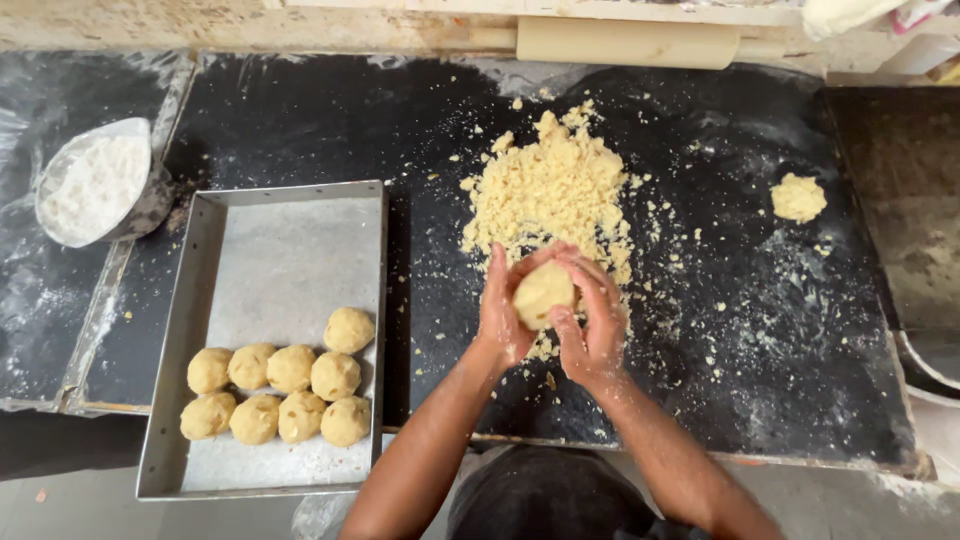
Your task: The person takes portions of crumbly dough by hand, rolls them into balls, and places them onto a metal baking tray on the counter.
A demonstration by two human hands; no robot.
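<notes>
Both my hands cup one pale yellow dough ball [543,292] above the black worktop. My left hand [503,312] wraps its left side and my right hand [592,322] covers its right side and bottom. Just beyond the hands lies a loose heap of crumbly dough [553,186]. To the left, a metal tray [280,250] holds several shaped dough balls [290,368] in its near half.
A small lump of dough [798,197] sits at the far right of the black worktop [760,330]. A metal scoop of white flour [95,185] rests at far left. A wooden rolling pin [625,43] lies along the back edge.
</notes>
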